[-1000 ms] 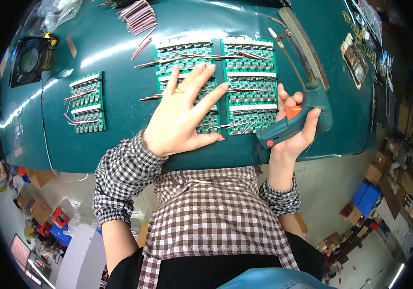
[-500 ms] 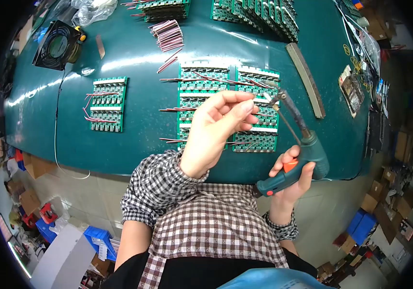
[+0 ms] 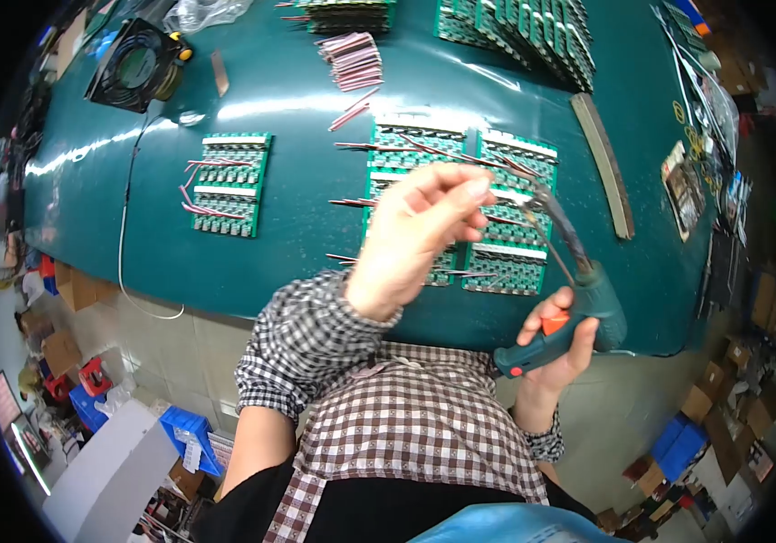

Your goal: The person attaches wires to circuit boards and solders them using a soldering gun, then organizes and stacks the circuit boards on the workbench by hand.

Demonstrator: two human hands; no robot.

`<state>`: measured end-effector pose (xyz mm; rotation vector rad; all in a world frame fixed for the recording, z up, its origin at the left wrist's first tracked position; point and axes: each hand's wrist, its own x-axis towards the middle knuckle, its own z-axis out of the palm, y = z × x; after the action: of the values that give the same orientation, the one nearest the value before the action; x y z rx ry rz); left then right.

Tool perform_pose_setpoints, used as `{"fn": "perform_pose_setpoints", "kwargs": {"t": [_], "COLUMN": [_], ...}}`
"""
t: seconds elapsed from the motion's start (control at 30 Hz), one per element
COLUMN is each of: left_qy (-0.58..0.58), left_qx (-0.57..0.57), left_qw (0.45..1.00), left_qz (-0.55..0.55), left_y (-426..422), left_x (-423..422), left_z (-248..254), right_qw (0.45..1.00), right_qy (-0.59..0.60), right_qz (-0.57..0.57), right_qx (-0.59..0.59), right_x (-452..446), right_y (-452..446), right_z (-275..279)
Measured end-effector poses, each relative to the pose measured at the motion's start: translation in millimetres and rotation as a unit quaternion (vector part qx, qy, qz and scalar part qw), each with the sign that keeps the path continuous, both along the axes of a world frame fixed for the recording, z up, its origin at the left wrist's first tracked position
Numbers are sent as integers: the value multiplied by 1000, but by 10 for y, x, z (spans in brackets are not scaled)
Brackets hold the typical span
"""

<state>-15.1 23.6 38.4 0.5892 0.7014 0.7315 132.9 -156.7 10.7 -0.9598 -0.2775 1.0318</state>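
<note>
My right hand [image 3: 558, 342] is wrapped round the green handle of a soldering gun [image 3: 598, 303] with an orange trigger; its tip points up and left over the right circuit board panel [image 3: 519, 258]. My left hand [image 3: 424, 222] is closed in a pinch above the left panel [image 3: 420, 136], close to the gun's tip. Whatever lies between its fingertips is too small to make out. Red and black wires [image 3: 424, 147] lie across both panels. A smaller board [image 3: 229, 185] with wires sits to the left.
Loose wires [image 3: 352, 63] are piled behind the panels. Stacked boards [image 3: 519, 32] stand at the back. A black fan [image 3: 134, 65] is at the back left, a long bar [image 3: 603, 166] at the right, and a bagged item [image 3: 682, 192] beyond it.
My left hand has risen from lying spread over the left panel and its fingers have closed. The soldering gun's tip has come over the right panel. The view has shifted.
</note>
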Motion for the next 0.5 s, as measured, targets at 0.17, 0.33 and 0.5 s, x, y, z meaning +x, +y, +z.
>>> {"fn": "perform_pose_setpoints", "kwargs": {"t": [0.17, 0.33, 0.5], "left_qy": [487, 555, 539], "left_qx": [536, 534, 530], "left_qw": [679, 636, 650], "left_qz": [121, 44, 78], "left_y": [843, 1057, 1133], "left_x": [-596, -686, -567], "left_z": [-125, -516, -425], "right_qw": [1000, 999, 998], "right_qy": [-23, -46, -45], "right_qz": [-21, -28, -39], "right_qx": [2, -3, -20], "right_x": [217, 246, 273], "right_y": [-1, 44, 34], "right_z": [37, 39, 45]}}
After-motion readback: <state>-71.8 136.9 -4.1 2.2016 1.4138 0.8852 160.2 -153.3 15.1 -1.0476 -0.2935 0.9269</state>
